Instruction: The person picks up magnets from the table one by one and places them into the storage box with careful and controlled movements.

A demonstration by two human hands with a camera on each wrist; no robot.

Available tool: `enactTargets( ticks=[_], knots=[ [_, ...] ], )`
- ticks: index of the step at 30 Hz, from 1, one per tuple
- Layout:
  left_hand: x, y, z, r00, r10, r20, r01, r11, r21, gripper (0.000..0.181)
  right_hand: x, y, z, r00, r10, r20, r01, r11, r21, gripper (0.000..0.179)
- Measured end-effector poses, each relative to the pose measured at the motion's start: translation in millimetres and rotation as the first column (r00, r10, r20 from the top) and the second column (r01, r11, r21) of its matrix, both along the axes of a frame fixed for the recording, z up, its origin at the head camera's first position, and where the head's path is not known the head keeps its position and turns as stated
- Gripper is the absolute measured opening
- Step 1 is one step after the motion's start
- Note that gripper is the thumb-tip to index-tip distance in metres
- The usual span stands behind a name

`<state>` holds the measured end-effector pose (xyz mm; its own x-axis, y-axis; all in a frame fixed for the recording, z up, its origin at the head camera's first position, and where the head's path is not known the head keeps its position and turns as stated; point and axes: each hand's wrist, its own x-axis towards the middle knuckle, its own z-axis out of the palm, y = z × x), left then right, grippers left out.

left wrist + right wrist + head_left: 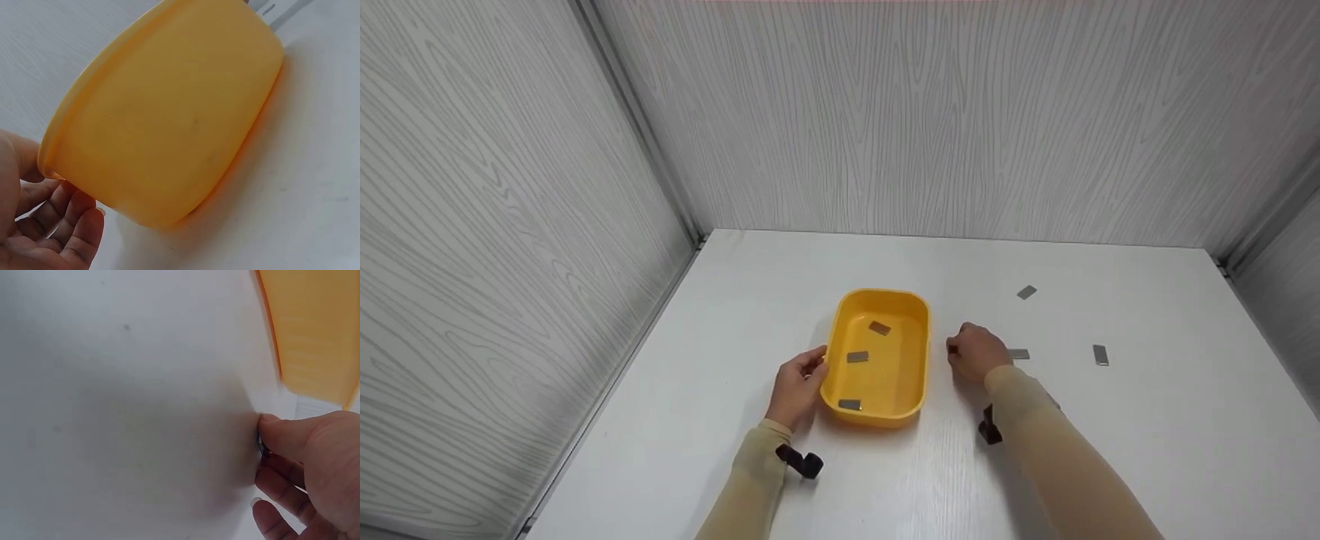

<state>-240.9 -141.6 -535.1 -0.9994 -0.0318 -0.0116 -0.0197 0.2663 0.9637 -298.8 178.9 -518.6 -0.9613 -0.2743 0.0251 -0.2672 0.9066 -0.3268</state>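
A yellow plastic box (pixel 911 379) stands on the white table, with a few small flat metal pieces (pixel 857 357) lying on its bottom. My left hand (pixel 797 386) grips the box's left rim; in the left wrist view the thumb is at the rim (pixel 48 163) and the curled fingers are against the wall below it. Right of the box, my right hand (pixel 979 352) is low at the tabletop. It pinches a small flat metal piece (pixel 262 448) between thumb and fingers, which cover most of it.
More flat metal pieces lie to the right: one farther back (pixel 1027 292), one beside the right hand (pixel 1019 353), one farther right (pixel 1100 355). Another is partly hidden by the right forearm. Wood-grain panels (pixel 885 120) enclose the table (pixel 675 375) at the back and sides.
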Motion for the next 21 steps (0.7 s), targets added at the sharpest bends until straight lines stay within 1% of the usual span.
enactTargets(
  ticks=[5, 8, 13, 15, 18, 21],
  knots=[
    [1.4, 0.4, 2.0, 1.000, 0.002, 0.012, -0.002, 1.000, 0.001, 0.038, 11.9, -0.5, 0.5, 0.999, 0.006, 0.036, -0.006, 1.000, -0.007, 0.016],
    [1.8, 1.2, 2.7, 1.000, 0.005, 0.013, -0.005, 1.000, -0.008, 0.038, 21.6, 0.2, 1.0, 0.999, 0.032, 0.038, -0.032, 0.999, 0.002, 0.015],
    [2.6, 3.1, 4.5, 0.999, 0.028, 0.039, -0.027, 0.999, -0.017, 0.038, 37.0, 2.0, 0.4, 0.996, 0.089, -0.025, -0.088, 0.996, 0.025, 0.015],
    [2.6, 3.6, 5.4, 0.998, 0.035, 0.049, -0.034, 0.999, -0.023, 0.038, 42.2, 2.0, 0.1, 0.993, 0.109, -0.049, -0.108, 0.994, 0.032, 0.011],
    [2.4, 3.8, 7.3, 0.998, 0.033, 0.052, -0.031, 0.999, -0.039, 0.039, 49.6, 1.8, -0.4, 0.988, 0.136, -0.067, -0.134, 0.990, 0.044, 0.007],
    [2.0, 3.5, 9.0, 0.998, 0.034, 0.056, -0.032, 0.998, -0.045, 0.039, 56.7, 0.7, 0.0, 0.984, 0.161, -0.077, -0.157, 0.986, 0.050, 0.011]
  ],
)
